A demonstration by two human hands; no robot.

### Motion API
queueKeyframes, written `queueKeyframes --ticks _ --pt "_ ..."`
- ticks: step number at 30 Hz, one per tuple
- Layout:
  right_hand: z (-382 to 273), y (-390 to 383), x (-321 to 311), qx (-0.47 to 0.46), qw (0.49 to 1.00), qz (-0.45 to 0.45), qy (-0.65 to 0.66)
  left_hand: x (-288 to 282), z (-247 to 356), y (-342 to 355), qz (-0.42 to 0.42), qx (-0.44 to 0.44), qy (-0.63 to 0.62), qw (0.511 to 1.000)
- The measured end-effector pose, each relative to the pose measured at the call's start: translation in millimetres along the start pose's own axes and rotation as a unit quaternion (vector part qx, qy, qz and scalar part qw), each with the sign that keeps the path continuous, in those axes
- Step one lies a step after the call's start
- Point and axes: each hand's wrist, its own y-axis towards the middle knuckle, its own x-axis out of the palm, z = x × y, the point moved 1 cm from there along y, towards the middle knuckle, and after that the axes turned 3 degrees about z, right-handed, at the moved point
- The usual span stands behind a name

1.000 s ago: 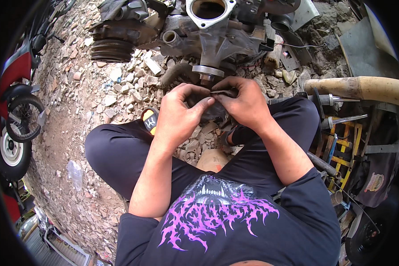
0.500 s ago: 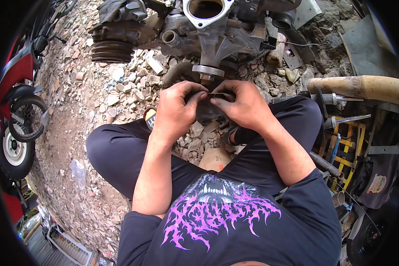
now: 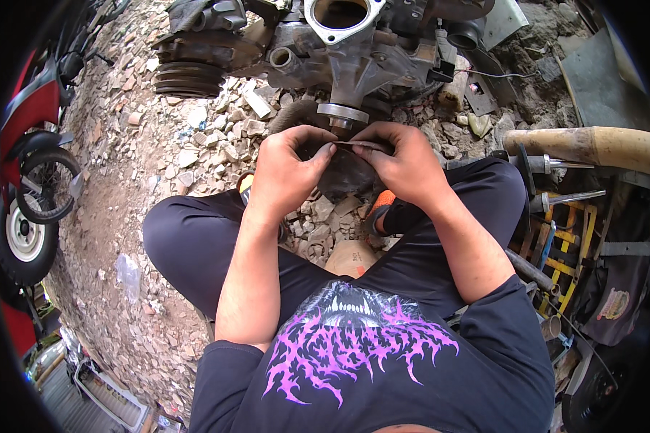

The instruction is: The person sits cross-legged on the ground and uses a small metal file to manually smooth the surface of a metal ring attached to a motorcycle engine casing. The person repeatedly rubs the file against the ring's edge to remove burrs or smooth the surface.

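Between my fingertips is a thin, dull strip (image 3: 350, 143), held horizontally; I cannot make out exactly what it is. My left hand (image 3: 294, 164) pinches its left end with thumb and fingers, and my right hand (image 3: 404, 162) grips its right part. Just beyond them, a metal flange (image 3: 343, 113) with a rusty hub hangs from the lower front of a large, greasy engine assembly (image 3: 354, 68). A dark object (image 3: 343, 175) lies under my hands, partly hidden by them.
Rubble (image 3: 195, 137) surrounds my crossed legs. At the left stand red motorbike parts and a wheel (image 3: 29, 242). At the right lie a bamboo pole (image 3: 585, 144), metal shafts (image 3: 570, 196), a yellow rack (image 3: 581, 260) and a metal sheet (image 3: 599, 79).
My hands have risen slightly, still pinching the strip, which shows a little more between them. An orange sandal now shows below my right hand. The engine sits a little lower and rightward in view.
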Motion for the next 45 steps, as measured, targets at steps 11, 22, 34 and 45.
queueKeyframes --ticks 11,22,34,45 --pt "6 0 2 0.051 0.99 0.006 0.128 17 4 -3 -0.041 -0.12 -0.146 0.981" --pt "3 0 -10 0.075 0.988 0.035 0.131 33 2 -9 -0.044 -0.091 -0.084 0.991" --pt "-14 -7 -16 -0.007 0.998 -0.049 -0.039 12 7 -10 -0.098 -0.008 0.002 0.995" --pt "-2 -3 2 0.053 0.995 -0.057 0.062 1 13 -10 -0.045 -0.093 -0.01 0.995"
